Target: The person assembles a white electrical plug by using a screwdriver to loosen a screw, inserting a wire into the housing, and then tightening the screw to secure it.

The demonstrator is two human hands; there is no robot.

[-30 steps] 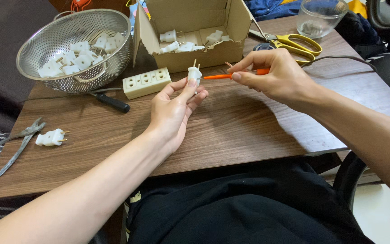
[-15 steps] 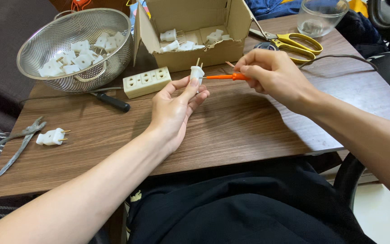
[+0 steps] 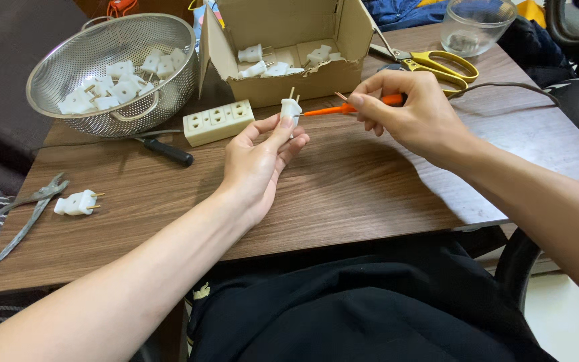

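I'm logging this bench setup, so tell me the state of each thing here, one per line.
Left hand: holds white plug, prongs up.
Right hand: grips orange screwdriver, tip at the plug.
Box: open, plugs inside.
Colander: upright, holds plugs.
Power strip: flat, sockets empty.
Scissors: closed, flat.
Glass bowl: upright.
Loose plug: on its side.
Pliers: flat.

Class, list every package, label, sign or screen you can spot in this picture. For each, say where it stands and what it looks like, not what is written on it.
Cardboard box: at the far edge of the wooden table, right of the metal colander; plain brown, open with flaps up, holding white plugs.
No labels, signs or screens can be made out.
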